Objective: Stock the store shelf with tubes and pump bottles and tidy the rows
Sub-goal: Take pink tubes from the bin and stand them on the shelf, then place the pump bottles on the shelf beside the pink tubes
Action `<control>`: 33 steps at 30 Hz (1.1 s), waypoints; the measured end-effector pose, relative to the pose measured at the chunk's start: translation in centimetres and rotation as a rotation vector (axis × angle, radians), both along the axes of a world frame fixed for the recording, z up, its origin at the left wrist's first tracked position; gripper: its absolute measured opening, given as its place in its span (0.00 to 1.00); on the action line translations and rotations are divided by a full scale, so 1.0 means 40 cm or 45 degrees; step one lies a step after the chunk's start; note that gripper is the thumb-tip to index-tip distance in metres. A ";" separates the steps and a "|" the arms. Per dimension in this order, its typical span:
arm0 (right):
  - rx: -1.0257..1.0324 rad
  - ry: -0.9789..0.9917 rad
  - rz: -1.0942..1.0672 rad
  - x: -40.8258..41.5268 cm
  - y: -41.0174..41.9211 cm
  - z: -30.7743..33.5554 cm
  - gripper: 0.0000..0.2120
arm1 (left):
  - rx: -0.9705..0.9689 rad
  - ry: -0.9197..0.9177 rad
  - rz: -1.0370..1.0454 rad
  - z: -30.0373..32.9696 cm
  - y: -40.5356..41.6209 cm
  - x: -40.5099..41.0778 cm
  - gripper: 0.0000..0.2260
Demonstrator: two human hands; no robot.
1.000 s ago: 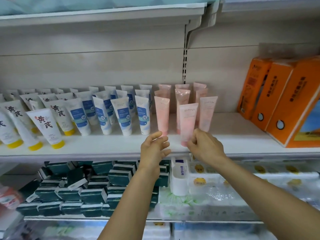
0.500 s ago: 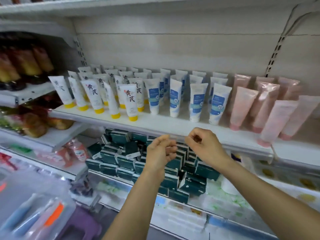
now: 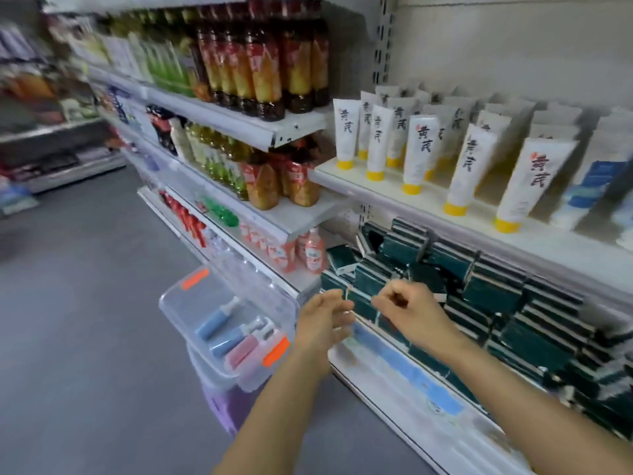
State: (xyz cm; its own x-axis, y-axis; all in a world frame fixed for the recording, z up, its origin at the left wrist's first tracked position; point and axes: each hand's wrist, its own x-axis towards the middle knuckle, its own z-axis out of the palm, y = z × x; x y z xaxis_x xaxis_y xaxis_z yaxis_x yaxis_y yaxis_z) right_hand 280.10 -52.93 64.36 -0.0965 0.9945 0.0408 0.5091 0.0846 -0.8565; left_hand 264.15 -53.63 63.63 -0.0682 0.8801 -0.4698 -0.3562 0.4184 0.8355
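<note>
Swinging left from the pink tubes, both empty grips, left hand [image 3: 323, 323] loosely open and right hand [image 3: 407, 306] curled, now hang near the clear bin [image 3: 274, 305] of pump bottles [image 3: 227, 332], suggesting restocking comes next.

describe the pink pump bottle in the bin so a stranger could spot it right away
Look low, left of the shelving, at the clear plastic bin with orange clips. Pump bottles lie side by side inside it. The pink pump bottle is nearest the camera, beside the two blue pump bottles.
</note>
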 end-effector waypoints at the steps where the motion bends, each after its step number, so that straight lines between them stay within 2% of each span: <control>1: -0.024 0.012 0.026 -0.046 0.017 -0.015 0.11 | -0.014 0.014 0.034 -0.009 0.008 -0.046 0.05; 3: -0.085 0.030 0.081 -0.132 0.050 -0.043 0.12 | -0.047 0.020 0.102 -0.026 0.023 -0.135 0.08; 7: -0.199 0.047 0.201 -0.279 0.107 -0.081 0.11 | -0.097 0.020 0.225 -0.055 0.040 -0.293 0.03; 13: -0.468 0.116 0.350 -0.464 0.214 -0.138 0.07 | -0.190 0.046 0.375 -0.117 0.107 -0.478 0.04; 18: -0.645 0.150 0.379 -0.581 0.343 -0.215 0.10 | -0.265 0.082 0.443 -0.183 0.206 -0.603 0.05; 26: -0.987 0.274 0.309 -0.751 0.543 -0.356 0.05 | -0.431 0.092 0.471 -0.289 0.409 -0.773 0.04; 33: -1.327 0.349 -0.017 -0.865 0.602 -0.521 0.06 | -0.621 0.139 0.343 -0.440 0.556 -0.884 0.03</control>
State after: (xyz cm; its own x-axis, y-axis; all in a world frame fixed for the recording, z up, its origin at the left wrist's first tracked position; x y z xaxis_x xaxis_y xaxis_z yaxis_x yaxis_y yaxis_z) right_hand 245.51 -28.86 43.51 -0.2021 0.5526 -0.8086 0.2845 -0.7569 -0.5883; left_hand 228.77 -31.39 46.05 -0.3311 0.5077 -0.7954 -0.4260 0.6717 0.6061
